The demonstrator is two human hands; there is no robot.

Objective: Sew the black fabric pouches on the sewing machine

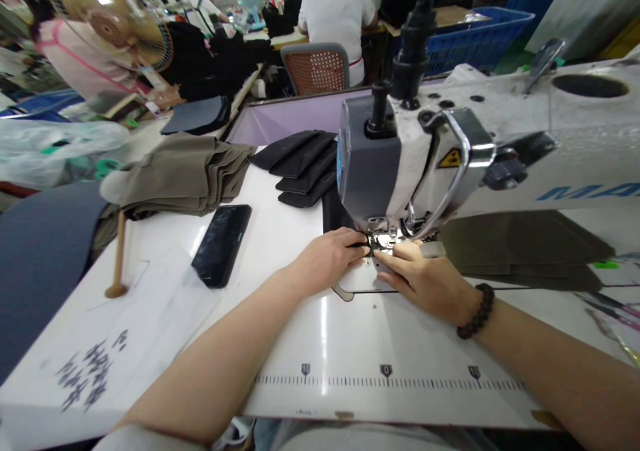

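My left hand (333, 256) lies just left of the needle area of a white and grey sewing machine (373, 161), its fingers together on the edge of a black fabric piece (336, 212). My right hand (420, 274), with a dark bead bracelet at the wrist, rests on the right side of the metal needle plate, fingers partly spread and fingertips close to the presser foot. Whether it touches fabric there is too small to tell. The black piece runs back from my left fingers, beside the machine head.
Black pieces (305, 164) lie fanned behind; a brown-grey stack (173, 174), a phone (221, 246) and a wooden stick (119, 258) are at left. Olive fabric (525, 244) lies under the machine arm, scissors (617, 311) at far right. Other people work beyond.
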